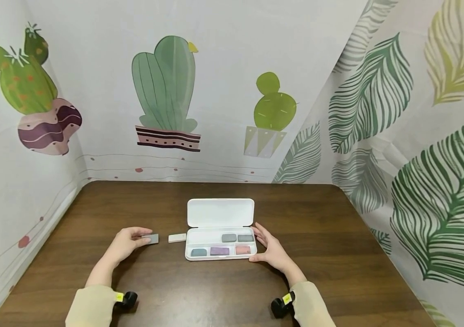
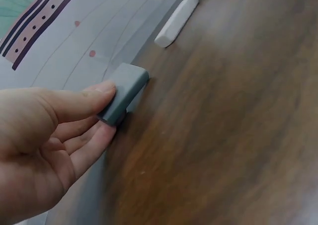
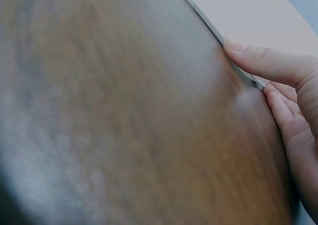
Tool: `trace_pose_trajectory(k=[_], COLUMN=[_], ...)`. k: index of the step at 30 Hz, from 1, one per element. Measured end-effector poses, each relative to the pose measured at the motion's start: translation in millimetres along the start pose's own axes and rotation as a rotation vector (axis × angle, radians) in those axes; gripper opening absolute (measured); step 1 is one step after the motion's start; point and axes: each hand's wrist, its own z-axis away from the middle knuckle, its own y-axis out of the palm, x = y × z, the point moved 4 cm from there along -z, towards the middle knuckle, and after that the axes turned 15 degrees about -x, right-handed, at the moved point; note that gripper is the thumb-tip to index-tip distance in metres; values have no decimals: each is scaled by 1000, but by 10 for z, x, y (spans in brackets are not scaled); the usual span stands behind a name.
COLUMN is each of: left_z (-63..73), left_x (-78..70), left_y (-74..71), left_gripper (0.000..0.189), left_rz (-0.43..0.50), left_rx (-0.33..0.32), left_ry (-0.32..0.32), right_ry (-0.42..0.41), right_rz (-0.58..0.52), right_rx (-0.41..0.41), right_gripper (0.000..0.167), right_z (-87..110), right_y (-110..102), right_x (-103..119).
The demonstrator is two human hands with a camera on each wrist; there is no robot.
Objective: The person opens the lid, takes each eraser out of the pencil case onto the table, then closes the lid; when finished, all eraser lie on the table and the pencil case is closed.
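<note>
My left hand [image 1: 127, 244] pinches a small grey rectangular block [image 2: 125, 90] between thumb and fingers, close over the table left of the case. A white block [image 1: 177, 238] lies between that hand and the case, its right end right at the case's side. The white case [image 1: 220, 212] stands with its lid raised at the back. In its compartments sit two grey blocks [image 1: 229, 238], a blue-grey block [image 1: 198, 252], a purple block [image 1: 219, 251] and a pink block [image 1: 242, 250]. With thumb at the front corner and fingers along the side, my right hand [image 1: 271, 250] holds the case's right end.
The brown wooden table [image 1: 199, 295] has rounded far corners. Behind it and along both sides hangs a light cloth [image 1: 223, 91] printed with cacti and leaves. A black wrist camera [image 1: 125, 300] is strapped at each sleeve, low over the tabletop.
</note>
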Motion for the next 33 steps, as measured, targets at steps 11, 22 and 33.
trace_pose_trajectory(k=[11, 22, 33], left_z=[-49, -54, -82], left_x=[-59, -77, -64], left_y=[136, 163, 204], left_gripper=[27, 20, 17], left_rz=[-25, -89, -89], left_rx=[-23, -69, -118], left_ry=[62, 125, 168], right_ry=[7, 13, 6], right_rz=[1, 8, 17], right_rx=[1, 2, 0], right_gripper=[108, 108, 108], right_z=[-6, -3, 4], right_y=[9, 7, -4], right_x=[3, 0, -2])
